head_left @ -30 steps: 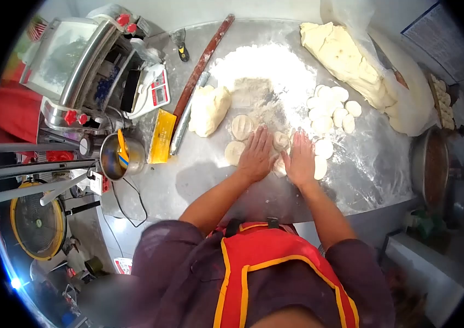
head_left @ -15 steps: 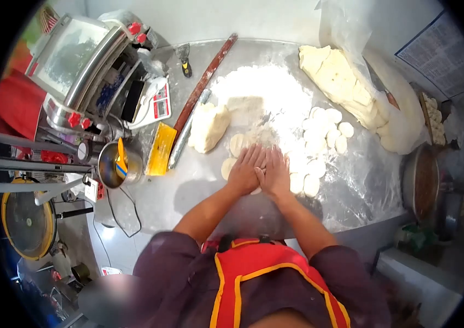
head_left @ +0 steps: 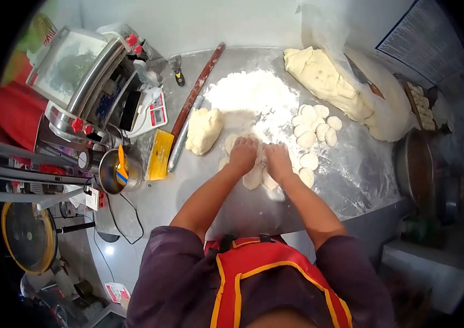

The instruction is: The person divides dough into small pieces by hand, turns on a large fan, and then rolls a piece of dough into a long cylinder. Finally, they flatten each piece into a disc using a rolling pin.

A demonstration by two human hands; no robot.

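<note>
My left hand (head_left: 244, 154) is on the worktop with its fingers curled in over a dough piece, mostly hidden under it. Close beside it, my right hand (head_left: 278, 162) is also closed over dough; its fingertips are partly hidden. Between my wrists lie flattened dough rounds (head_left: 252, 178), and another small round (head_left: 232, 143) shows left of my left hand. A group of floured dough rounds (head_left: 307, 139) sits to the right, with a few single ones below it. A large dough lump (head_left: 203, 131) rests at the left.
White flour (head_left: 251, 95) covers the worktop's middle. A long red-brown rolling pin (head_left: 198, 90), a metal rod (head_left: 185, 134), a yellow scraper (head_left: 160, 154) and a steel pot (head_left: 113, 172) stand left, near a dough machine (head_left: 87, 71). A big dough slab (head_left: 325, 79) lies back right under plastic.
My hands were stacked flat, pressing on the dough; now they are apart, side by side, with curled fingers. Flattened dough rounds now show between my wrists. The view has shifted slightly.
</note>
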